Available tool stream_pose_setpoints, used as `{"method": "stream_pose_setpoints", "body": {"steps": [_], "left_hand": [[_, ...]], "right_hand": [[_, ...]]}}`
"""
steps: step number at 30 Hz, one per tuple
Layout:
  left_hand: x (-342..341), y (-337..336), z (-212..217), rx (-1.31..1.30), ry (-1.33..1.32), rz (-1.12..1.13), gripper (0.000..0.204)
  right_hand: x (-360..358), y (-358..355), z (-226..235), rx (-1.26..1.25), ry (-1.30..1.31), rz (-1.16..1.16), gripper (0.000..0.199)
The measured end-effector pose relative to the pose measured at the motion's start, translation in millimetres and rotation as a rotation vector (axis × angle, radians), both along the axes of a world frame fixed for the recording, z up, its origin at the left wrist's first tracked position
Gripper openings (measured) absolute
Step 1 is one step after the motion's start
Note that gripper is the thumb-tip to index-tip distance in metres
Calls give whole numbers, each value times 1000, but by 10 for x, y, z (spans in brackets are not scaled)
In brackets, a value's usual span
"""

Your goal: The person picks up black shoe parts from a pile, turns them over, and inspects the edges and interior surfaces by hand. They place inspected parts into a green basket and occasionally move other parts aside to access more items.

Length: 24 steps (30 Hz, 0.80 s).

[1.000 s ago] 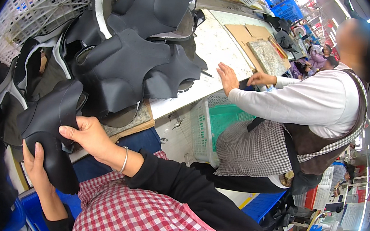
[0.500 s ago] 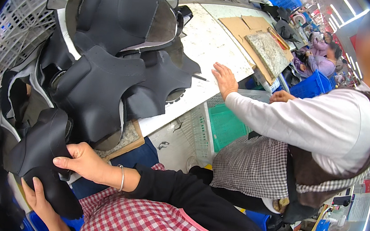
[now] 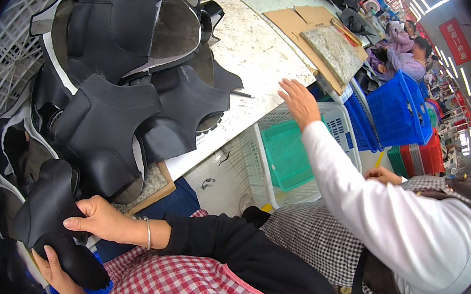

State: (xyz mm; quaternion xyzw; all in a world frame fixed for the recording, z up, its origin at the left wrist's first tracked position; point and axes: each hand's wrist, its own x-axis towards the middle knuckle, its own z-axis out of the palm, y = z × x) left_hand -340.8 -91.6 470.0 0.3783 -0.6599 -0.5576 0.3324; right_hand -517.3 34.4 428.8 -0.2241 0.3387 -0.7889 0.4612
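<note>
A black leather shoe upper point(image 3: 48, 198) is held at the lower left, its toe part bent downward. My right hand point(image 3: 100, 220), with a bracelet at the wrist, pinches its right edge between thumb and fingers. From below, my left hand point(image 3: 53, 271) grips the lower part, thumb in front and the other fingers mostly hidden behind the leather. Just beyond my hands lies a pile of similar black uppers, with one upper point(image 3: 105, 115) spread flat and a larger upper point(image 3: 114, 17) on top, pale lining showing.
The uppers lie on a white worktable point(image 3: 247, 44). To the right a co-worker in white sleeves point(image 3: 353, 183) reaches a hand over the table edge. Below stands a white crate point(image 3: 256, 167) with a green basket point(image 3: 287, 153). Blue crates point(image 3: 399, 110) and a stone slab point(image 3: 332, 50) are farther off.
The co-worker has leaned back to the lower right, one hand lifted off toward the table edge. My view has shifted slightly; both my hands keep hold of the same shoe upper.
</note>
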Motion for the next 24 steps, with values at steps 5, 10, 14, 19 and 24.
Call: {"method": "stream_pose_setpoints", "body": {"steps": [5,10,14,19,24], "left_hand": [[18,20,0,-21,-9,39,50],[71,-6,-36,9,49,10,50],[110,-20,-66,29,61,-16,48],[121,-27,-93,25,103,-27,47],[163,-42,-113,20,110,-56,45]], "right_hand": [[55,-21,17,-14,6,-20,23],[119,-25,10,0,26,-21,18],[178,-44,0,3,20,-36,19],[224,-54,6,26,69,-63,23],[261,-45,18,-3,50,-55,24]]}}
